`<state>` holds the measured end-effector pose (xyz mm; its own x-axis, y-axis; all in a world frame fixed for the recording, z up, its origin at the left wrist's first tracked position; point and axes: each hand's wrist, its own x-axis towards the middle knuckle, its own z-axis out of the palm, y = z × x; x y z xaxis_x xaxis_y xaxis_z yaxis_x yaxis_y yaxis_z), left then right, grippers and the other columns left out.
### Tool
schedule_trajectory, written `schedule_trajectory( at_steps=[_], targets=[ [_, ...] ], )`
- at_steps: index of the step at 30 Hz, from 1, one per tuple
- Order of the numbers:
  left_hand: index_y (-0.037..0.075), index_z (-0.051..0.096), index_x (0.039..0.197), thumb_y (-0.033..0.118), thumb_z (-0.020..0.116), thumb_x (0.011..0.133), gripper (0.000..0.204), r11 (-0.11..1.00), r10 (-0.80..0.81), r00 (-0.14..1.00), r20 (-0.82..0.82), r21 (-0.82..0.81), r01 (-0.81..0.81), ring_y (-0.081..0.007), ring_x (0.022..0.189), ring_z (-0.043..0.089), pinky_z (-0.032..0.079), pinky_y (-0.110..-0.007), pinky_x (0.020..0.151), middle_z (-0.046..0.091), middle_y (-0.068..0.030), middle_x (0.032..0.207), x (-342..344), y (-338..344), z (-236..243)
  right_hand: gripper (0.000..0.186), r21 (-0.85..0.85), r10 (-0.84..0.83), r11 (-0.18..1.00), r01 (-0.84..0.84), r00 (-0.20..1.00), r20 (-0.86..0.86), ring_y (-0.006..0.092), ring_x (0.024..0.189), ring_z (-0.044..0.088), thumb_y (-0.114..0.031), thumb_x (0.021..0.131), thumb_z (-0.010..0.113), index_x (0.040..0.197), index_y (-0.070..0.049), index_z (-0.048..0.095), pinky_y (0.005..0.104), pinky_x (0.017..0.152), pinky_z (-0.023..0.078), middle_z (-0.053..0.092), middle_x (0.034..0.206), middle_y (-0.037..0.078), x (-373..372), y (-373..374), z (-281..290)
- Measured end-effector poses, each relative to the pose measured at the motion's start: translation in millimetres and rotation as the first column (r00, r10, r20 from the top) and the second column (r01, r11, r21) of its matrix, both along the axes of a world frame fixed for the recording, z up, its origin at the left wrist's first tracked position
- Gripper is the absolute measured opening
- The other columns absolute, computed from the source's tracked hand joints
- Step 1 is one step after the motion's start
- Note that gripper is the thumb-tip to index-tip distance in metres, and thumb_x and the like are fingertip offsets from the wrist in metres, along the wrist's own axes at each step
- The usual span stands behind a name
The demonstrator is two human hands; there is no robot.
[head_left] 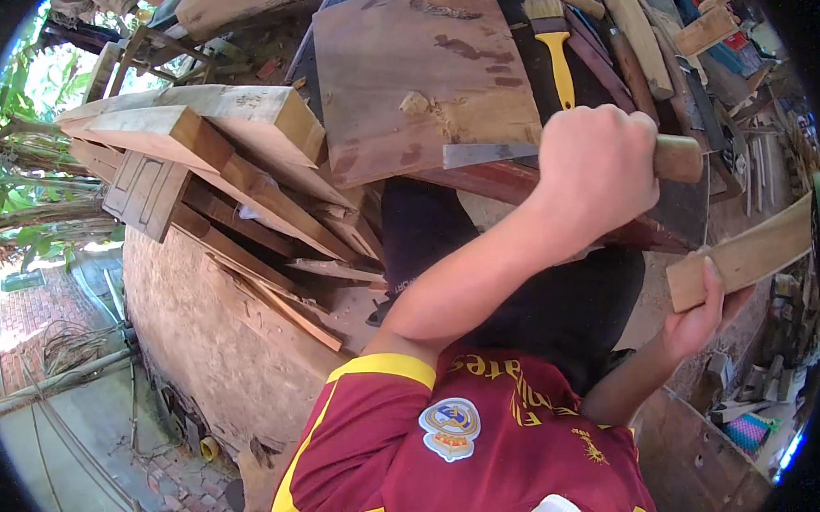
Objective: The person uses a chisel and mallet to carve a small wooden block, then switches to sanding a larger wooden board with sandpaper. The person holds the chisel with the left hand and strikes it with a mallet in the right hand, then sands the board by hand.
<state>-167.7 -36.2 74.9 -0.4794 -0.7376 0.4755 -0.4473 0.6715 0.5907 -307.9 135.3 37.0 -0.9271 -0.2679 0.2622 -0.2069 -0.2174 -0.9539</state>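
My left hand is closed around the wooden handle of a flat metal blade, whose tip lies over the near edge of a plywood sheet. My right hand, at the right, grips a short flat piece of pale wood raised beside the bench edge, with the thumb on its face. A yellow-handled paintbrush lies right of the plywood, above my left hand.
Long rough beams and boards are stacked at the left. Wooden bars lie along the bench's right side. Scrap wood is piled at the far right. A bare dirt surface and brick paving show at lower left.
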Motion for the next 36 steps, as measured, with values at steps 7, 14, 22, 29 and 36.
schedule_trajectory(
  at_steps=[7, 14, 22, 29, 36],
  targets=[
    [0.006, 0.068, 0.072, 0.021, 0.072, 0.064, 0.017, 1.000, -0.008, 1.000, -0.021, 0.025, 0.009, -0.0343, 0.063, 0.067, 0.054, -0.044, 0.057, 0.065, -0.0155, 0.066, -6, 2, -1, 0.074, -0.012, 0.012, 1.000, -0.013, 0.999, -0.045, 0.0286, 0.112, 0.058, 0.003, 0.078, 0.067, 0.145, -0.001, 0.038, 0.0409, 0.092, 0.054, 0.054, 0.130, 0.018, 0, 19, 1],
    [0.007, 0.068, 0.072, 0.023, 0.073, 0.064, 0.019, 1.000, 0.025, 0.999, -0.035, -0.005, -0.025, -0.0348, 0.063, 0.067, 0.055, -0.044, 0.058, 0.066, -0.0144, 0.065, 1, 0, 0, 0.077, -0.080, -0.101, 0.992, 0.099, 0.995, -0.014, 0.0272, 0.114, 0.058, -0.001, 0.077, 0.074, 0.146, -0.002, 0.037, 0.0404, 0.094, 0.053, 0.053, 0.131, 0.019, 12, -9, 1],
    [0.008, 0.068, 0.071, 0.024, 0.074, 0.064, 0.019, 0.998, 0.064, 0.998, 0.019, 0.001, -0.064, -0.0351, 0.064, 0.068, 0.055, -0.044, 0.059, 0.066, -0.0137, 0.066, 9, -8, -2, 0.088, 0.375, 0.258, 0.916, -0.142, 0.925, -0.279, 0.0304, 0.126, 0.051, -0.003, 0.073, 0.081, 0.146, 0.004, 0.033, 0.0436, 0.105, 0.044, 0.045, 0.142, 0.022, 0, 14, -26],
    [0.008, 0.068, 0.070, 0.023, 0.075, 0.062, 0.019, 1.000, 0.010, 1.000, -0.026, 0.010, -0.010, -0.0354, 0.063, 0.067, 0.055, -0.044, 0.059, 0.065, -0.0153, 0.066, 3, 0, 2, 0.073, -0.066, -0.150, 0.986, 0.151, 0.988, 0.019, 0.0315, 0.114, 0.058, -0.004, 0.075, 0.075, 0.139, 0.003, 0.041, 0.0442, 0.087, 0.058, 0.051, 0.132, 0.020, 5, 1, 1],
    [0.008, 0.069, 0.072, 0.024, 0.075, 0.061, 0.020, 1.000, 0.004, 0.999, -0.053, 0.003, -0.004, -0.0349, 0.064, 0.067, 0.055, -0.044, 0.060, 0.066, -0.0144, 0.066, 0, 0, 4, 0.065, -0.061, -0.093, 0.994, 0.089, 0.993, -0.065, 0.0303, 0.110, 0.060, 0.000, 0.079, 0.069, 0.139, -0.001, 0.043, 0.0423, 0.090, 0.055, 0.057, 0.127, 0.020, 2, 17, 4]
  ],
)
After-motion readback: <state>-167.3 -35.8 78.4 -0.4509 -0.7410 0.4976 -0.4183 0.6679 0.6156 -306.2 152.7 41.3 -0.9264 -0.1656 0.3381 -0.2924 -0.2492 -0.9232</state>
